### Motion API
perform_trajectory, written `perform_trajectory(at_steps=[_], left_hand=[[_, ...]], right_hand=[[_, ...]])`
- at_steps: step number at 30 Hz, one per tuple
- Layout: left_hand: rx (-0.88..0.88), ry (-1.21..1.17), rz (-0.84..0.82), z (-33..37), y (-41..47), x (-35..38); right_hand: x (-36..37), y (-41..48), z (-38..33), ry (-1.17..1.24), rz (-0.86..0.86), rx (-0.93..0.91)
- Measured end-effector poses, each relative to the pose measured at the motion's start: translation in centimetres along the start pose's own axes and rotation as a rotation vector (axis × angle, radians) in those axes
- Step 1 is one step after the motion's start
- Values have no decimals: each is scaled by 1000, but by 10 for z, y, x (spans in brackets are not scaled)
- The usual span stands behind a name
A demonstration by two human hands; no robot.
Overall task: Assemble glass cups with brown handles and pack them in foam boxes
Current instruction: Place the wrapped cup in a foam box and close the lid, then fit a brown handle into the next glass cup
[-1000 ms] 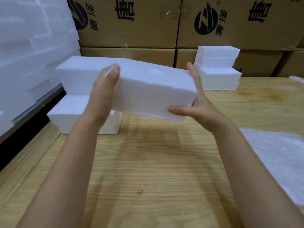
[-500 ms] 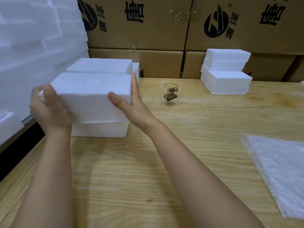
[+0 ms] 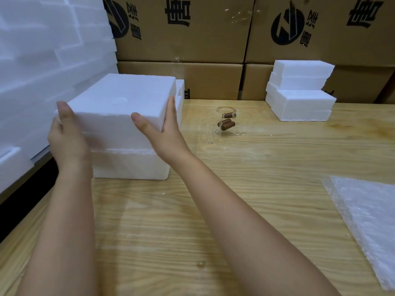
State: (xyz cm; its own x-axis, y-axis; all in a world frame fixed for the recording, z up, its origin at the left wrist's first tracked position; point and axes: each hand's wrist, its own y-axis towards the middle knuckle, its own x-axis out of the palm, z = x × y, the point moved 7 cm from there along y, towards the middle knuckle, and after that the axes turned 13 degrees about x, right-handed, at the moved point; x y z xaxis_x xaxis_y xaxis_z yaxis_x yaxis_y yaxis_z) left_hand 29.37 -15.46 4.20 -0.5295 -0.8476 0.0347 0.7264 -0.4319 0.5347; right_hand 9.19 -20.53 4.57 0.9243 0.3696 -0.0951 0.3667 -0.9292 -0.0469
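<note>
Single head-worn wide-angle view, looking forward and down.
Close over the wooden table [image 3: 235, 210]; both forearms enter from the near edge; cardboard cartons [image 3: 192, 39] far, foam box stack [image 3: 42, 50] left.

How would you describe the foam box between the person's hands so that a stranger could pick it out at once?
Start at the left end of the wooden table, beside the white foam wall. There a foam box sits atop a lower box. Unlike the foam stack at far right, it has a left hand and right hand pressed to its sides.
</note>
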Motion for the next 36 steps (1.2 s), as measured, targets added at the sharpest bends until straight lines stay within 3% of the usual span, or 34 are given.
perform_trajectory(at_steps=[4, 6, 8, 11, 14, 17, 20, 22, 26, 29, 32, 36], left_hand=[[-126, -110, 15, -4, 1, 1], [-77, -71, 87, -3, -2, -1], [113, 32, 238, 13, -11, -10], [671, 175, 330, 65, -38, -2], [1096, 128, 145, 110, -86, 44], [1220, 108, -169, 126, -144, 94], [1350, 178, -377, 118, -187, 119], [1293, 164, -556, 104, -194, 130], [695, 341, -945, 49, -182, 158], [456, 381, -884, 27, -167, 159], [396, 354, -838, 23, -161, 158], [384, 322, -836, 19, -160, 160]], right_hand=[[2, 2, 0, 6, 8, -13], [0, 1, 2, -9, -1, -12], [-8, -3, 4, -65, 6, -31], [-43, -12, 8, -152, 110, -101], [-99, -18, 28, -152, 331, -73], [-152, -28, 61, -177, 587, -11], [-180, -31, 86, -182, 692, 24], [-187, -25, 90, -200, 710, 26], [-181, -5, 88, -366, 666, 23], [-169, 10, 79, -569, 610, -21], [-158, 27, 74, -816, 603, -10], [-156, 40, 70, -925, 652, -17]])
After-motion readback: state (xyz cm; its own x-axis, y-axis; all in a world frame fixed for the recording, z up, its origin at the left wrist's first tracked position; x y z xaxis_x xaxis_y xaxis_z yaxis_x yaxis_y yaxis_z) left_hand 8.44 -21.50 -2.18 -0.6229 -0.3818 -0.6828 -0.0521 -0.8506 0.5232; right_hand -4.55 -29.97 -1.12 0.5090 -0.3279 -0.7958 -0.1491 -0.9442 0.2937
